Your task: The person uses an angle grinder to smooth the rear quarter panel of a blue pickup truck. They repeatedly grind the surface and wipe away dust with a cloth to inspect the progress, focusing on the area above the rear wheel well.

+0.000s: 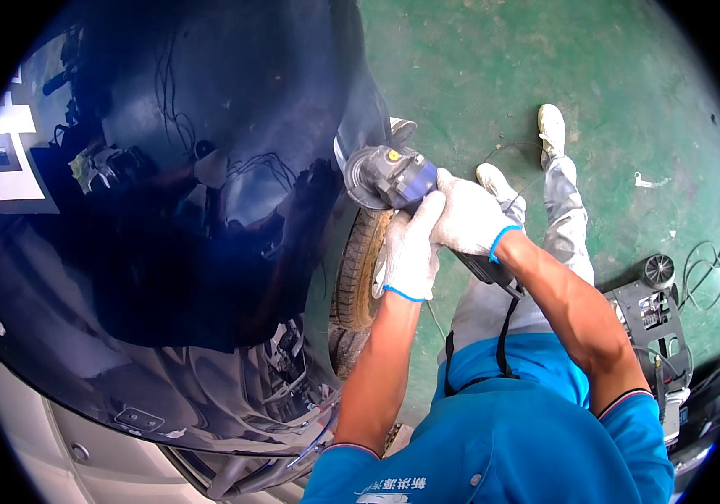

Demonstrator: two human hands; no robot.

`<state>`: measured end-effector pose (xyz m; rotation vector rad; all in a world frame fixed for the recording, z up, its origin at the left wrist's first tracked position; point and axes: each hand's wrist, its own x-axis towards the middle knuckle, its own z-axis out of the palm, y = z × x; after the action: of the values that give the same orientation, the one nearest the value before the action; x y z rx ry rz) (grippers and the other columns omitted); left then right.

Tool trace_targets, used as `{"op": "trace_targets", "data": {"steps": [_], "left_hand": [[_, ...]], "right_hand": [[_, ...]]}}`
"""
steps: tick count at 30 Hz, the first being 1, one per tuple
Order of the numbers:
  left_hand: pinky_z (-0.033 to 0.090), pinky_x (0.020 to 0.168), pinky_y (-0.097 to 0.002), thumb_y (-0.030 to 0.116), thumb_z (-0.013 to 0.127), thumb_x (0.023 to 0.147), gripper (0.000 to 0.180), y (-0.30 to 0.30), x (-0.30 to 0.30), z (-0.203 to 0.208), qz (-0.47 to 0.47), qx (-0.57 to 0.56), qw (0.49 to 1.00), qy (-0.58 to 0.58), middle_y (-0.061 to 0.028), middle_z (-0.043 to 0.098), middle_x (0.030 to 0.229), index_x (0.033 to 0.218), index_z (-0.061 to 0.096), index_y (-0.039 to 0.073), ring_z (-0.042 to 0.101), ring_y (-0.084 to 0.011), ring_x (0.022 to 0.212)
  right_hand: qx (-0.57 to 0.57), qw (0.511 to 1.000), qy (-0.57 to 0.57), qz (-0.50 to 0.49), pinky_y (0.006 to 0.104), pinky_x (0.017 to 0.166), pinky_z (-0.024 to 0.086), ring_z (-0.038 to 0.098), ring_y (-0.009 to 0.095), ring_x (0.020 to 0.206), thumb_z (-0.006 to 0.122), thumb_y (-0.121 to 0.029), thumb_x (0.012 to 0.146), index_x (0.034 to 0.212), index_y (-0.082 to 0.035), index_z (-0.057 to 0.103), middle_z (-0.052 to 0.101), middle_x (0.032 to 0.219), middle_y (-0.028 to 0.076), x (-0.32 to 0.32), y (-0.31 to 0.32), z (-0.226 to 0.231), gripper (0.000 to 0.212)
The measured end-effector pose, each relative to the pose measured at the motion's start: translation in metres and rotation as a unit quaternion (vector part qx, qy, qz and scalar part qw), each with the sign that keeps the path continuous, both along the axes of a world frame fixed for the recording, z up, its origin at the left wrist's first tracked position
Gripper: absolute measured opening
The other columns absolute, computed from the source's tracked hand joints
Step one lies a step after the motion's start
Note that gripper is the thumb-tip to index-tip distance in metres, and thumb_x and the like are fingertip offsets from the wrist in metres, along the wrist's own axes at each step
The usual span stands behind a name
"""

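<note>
Both hands are curled around the grinder [408, 178], near the middle of the frame. The left hand [413, 248], in a white glove, closes on its lower side. The right hand [471, 214], gloved too, wraps the back part, touching the left. Some fingers are hidden, so I cannot tell how tight they hold.

The disc [361, 179] is by the edge of the blue car [200, 252], just above the tyre [352, 277]. I cannot tell if it touches the car or if it spins. To do this well, I think both hands should hold firm and let the disc meet the edge softly. Pushing hard or tipping it could scratch the shiny paint. The gloves should stay away from the disc, and the black strap [507, 336] hanging near the waist could get caught.

The car fills the left of the frame and shines like a mirror. A bit of paint looks chipped at the far left. The floor [436, 71] is green with scuffs and a white scrap [651, 181] at the right. A dark cart [629, 298] with a wheel sits at the lower right, near loopy cords [717, 262].
</note>
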<state>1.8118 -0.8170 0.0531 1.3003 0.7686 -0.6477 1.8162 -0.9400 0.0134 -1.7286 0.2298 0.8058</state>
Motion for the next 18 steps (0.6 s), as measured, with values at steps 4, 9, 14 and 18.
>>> {"op": "trace_targets", "data": {"steps": [4,9,14,18], "left_hand": [[0.055,0.097,-0.0354,0.021,0.070,0.101,0.044,0.010,0.029,-0.006,-0.053,-0.021,0.998,-0.005,-0.0096,0.068,0.129,0.138,0.059,-0.001,0.068,-0.0204,0.114],[0.051,0.106,-0.0364,0.018,0.068,0.102,0.045,-0.002,-0.001,0.005,0.000,-0.016,1.000,-0.011,-0.0118,0.067,0.133,0.141,0.058,-0.003,0.066,-0.0218,0.122],[0.055,0.096,-0.0371,0.023,0.069,0.102,0.043,0.003,0.030,-0.002,-0.038,-0.033,0.999,-0.020,-0.0111,0.070,0.126,0.135,0.061,-0.003,0.069,-0.0217,0.112],[0.052,0.107,-0.0394,0.019,0.067,0.102,0.050,0.002,0.002,-0.003,-0.006,-0.037,0.999,0.007,-0.0109,0.064,0.139,0.146,0.054,0.000,0.063,-0.0224,0.126]], "right_hand": [[-0.018,0.999,-0.023,-0.012,0.0527,0.089,0.055,0.070,0.048,0.102,0.063,-0.027,0.087,0.115,0.009,0.056,0.070,0.103,0.035,0.024,-0.009,0.015,0.046],[-0.026,0.999,-0.006,0.030,0.0527,0.089,0.055,0.070,0.049,0.101,0.061,-0.029,0.089,0.119,0.009,0.056,0.070,0.103,0.035,0.005,-0.006,0.006,0.049],[-0.040,0.999,0.005,-0.008,0.0529,0.089,0.055,0.070,0.049,0.103,0.062,-0.026,0.087,0.112,0.007,0.058,0.071,0.102,0.033,0.037,-0.022,0.041,0.042],[-0.044,0.998,0.003,0.037,0.0528,0.090,0.055,0.070,0.048,0.103,0.062,-0.029,0.088,0.112,0.007,0.058,0.071,0.103,0.032,0.011,-0.010,0.014,0.044]]}}
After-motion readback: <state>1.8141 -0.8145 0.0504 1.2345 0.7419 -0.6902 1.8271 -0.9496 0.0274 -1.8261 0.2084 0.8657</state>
